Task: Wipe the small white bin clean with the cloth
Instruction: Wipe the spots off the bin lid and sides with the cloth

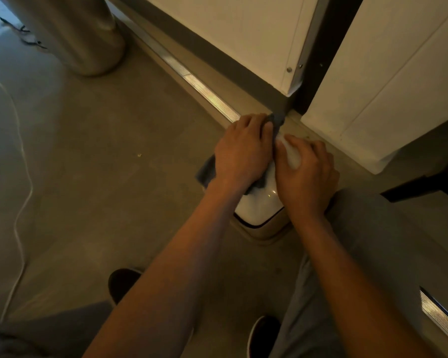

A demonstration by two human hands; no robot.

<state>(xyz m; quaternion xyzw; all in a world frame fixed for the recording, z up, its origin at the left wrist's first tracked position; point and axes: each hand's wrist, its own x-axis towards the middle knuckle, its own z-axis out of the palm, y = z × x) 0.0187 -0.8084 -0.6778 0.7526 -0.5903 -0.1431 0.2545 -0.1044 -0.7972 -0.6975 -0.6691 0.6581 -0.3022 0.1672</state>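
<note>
Two dark shoes (123, 282) nearest, on grey floor (101, 156). Further in, small white bin (260, 205) on floor, btwn knees, near white cabinet (388, 99). Left hand (242, 151) on bin top, fingers curled onto grey cloth (207, 170), pressing it down. Right hand (305, 171) gripping bin's right side, fingers curled round lid edge. Metal cylinder (75, 34) far left; white cable (23, 189) along left floor.

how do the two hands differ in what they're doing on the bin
The left hand lies on the grey cloth, pressing it onto the top of the small white bin; the right hand touches the bin bare, with no cloth under it. The left hand's fingers reach the far edge, partly wrapped in cloth; the right hand's fingers curl over the bin's right side. Both rest on the bin's lid.
</note>
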